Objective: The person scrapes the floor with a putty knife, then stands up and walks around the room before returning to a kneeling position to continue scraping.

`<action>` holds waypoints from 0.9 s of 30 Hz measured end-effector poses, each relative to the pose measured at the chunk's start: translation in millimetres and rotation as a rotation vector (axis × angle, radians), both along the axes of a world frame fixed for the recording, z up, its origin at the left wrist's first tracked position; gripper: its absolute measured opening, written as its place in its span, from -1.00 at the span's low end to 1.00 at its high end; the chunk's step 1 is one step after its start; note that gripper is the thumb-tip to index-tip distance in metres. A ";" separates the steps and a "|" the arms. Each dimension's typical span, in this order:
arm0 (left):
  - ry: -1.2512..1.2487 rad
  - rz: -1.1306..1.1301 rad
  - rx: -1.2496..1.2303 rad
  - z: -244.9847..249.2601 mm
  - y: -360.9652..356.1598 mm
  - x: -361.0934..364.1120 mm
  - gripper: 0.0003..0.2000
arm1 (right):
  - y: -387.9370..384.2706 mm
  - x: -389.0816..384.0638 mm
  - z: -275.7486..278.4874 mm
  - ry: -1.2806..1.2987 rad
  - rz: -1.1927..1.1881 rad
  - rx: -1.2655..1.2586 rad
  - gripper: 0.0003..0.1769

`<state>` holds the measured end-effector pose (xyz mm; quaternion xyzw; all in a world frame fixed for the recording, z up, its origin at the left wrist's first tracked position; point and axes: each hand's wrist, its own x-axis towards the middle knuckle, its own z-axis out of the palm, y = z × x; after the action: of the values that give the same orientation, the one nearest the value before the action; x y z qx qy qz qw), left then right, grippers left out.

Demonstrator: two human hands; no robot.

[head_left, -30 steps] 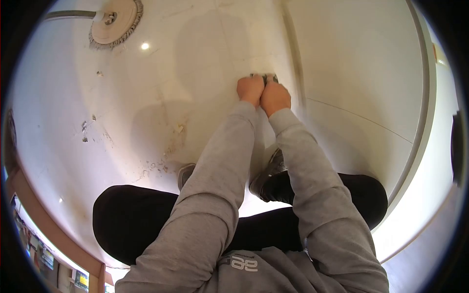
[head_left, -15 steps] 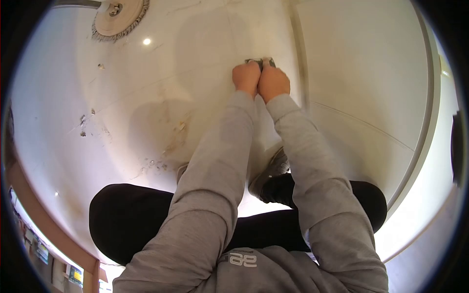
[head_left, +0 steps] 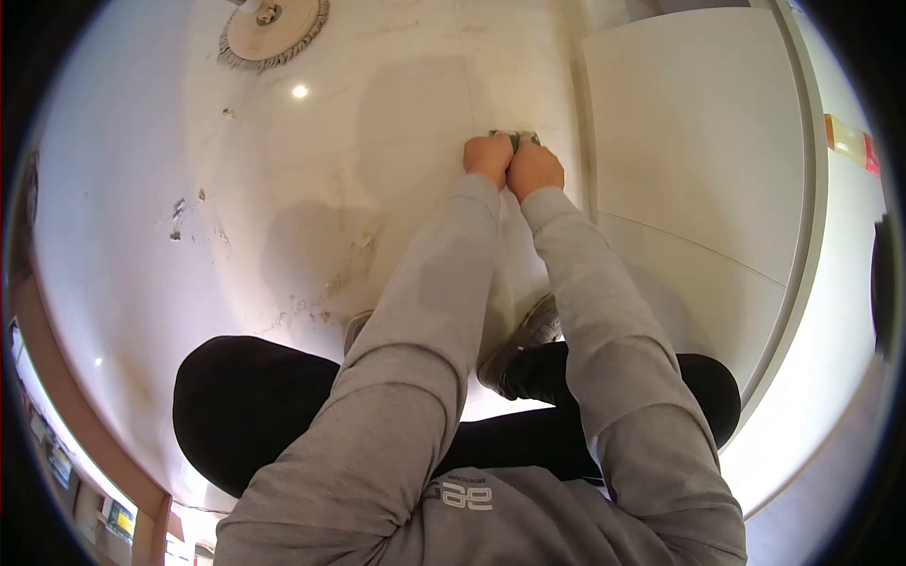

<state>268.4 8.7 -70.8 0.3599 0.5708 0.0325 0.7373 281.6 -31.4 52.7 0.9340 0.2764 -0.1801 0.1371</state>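
Observation:
Both of my hands are stretched out ahead, low over the pale floor near the base of a white cabinet. My left hand (head_left: pixel 487 158) is closed, its thumb side pressed against the other hand. My right hand (head_left: pixel 536 170) is likewise closed. Between them they grip a small dark green flat object (head_left: pixel 515 141), of which only a thin strip shows past the fingers. Its kind cannot be made out, and the hands hide most of it.
A round mop head (head_left: pixel 274 26) with a grey fringe lies at the upper left. Dark debris (head_left: pixel 176 219) and brownish smears (head_left: pixel 349 269) mark the floor. White cabinet panels (head_left: pixel 694 141) run along the right. A shoe (head_left: pixel 525 347) rests below my forearms.
The view has turned a little, so the mop head and debris sit further right in the picture. Both hands stay together, closed on the dark green object.

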 end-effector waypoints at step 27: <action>-0.112 -0.367 0.399 15.2 -15.9 -65.9 -0.63 | -11.5 -37.9 8.7 0.010 0.121 -0.080 -0.74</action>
<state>202.5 -7.2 -55.6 0.5930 0.4368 0.0297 0.6758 243.7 -42.9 61.4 0.9085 0.3257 -0.1870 0.1834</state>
